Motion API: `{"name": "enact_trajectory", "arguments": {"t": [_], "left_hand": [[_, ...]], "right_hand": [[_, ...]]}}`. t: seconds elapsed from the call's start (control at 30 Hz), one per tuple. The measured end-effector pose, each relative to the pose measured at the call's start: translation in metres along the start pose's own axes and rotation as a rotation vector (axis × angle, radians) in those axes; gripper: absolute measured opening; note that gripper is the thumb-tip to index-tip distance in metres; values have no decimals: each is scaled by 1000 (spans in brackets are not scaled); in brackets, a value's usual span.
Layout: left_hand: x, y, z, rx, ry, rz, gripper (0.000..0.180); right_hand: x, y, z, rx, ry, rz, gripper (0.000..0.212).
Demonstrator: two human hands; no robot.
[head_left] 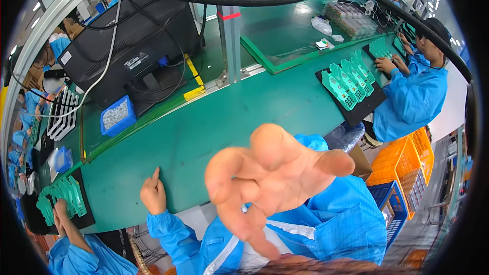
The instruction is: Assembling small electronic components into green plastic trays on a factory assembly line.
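My right hand (277, 175) is raised close in front of me, palm toward me. Its fingers are apart and bent, its thumb points to the right, and nothing is in it. Farther down and left, my left hand (153, 193) rests at the near edge of the green work surface (204, 122). Its index finger is stretched out over the surface while the other fingers curl in, and I see no object in it. Neither hand touches a part.
A blue bin (118, 116) of small pale pieces stands before a black monitor (132, 46). Green frames on black mats (367, 103) lie at right, more green frames (63, 196) at left; co-workers handle frames at both sides. Orange crates (400, 160) stand at right. A metal post (232, 40) rises behind.
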State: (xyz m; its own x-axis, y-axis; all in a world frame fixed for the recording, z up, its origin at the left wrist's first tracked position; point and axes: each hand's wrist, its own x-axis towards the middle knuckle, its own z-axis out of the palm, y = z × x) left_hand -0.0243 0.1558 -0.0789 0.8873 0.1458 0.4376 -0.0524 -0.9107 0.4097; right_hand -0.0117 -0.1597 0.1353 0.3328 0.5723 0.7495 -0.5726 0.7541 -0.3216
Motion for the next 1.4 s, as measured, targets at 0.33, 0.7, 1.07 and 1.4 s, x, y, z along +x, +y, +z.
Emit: {"name": "enact_trajectory", "arguments": {"t": [0.33,0.7,1.07,1.4], "left_hand": [[-1,9,1,15,15,16,36],[-11,74,7,9,79,39,36],[-7,95,3,39,9,-6,36],[-7,102,-2,64,0,-39,35]], "right_hand": [[-20,-3,6,94,31,-17,66],[-30,-74,33,-65,155,61,63],[-72,-81,-148,-1628,313,510,20],[-110,-69,-186,-1842,30,454,24]]}}
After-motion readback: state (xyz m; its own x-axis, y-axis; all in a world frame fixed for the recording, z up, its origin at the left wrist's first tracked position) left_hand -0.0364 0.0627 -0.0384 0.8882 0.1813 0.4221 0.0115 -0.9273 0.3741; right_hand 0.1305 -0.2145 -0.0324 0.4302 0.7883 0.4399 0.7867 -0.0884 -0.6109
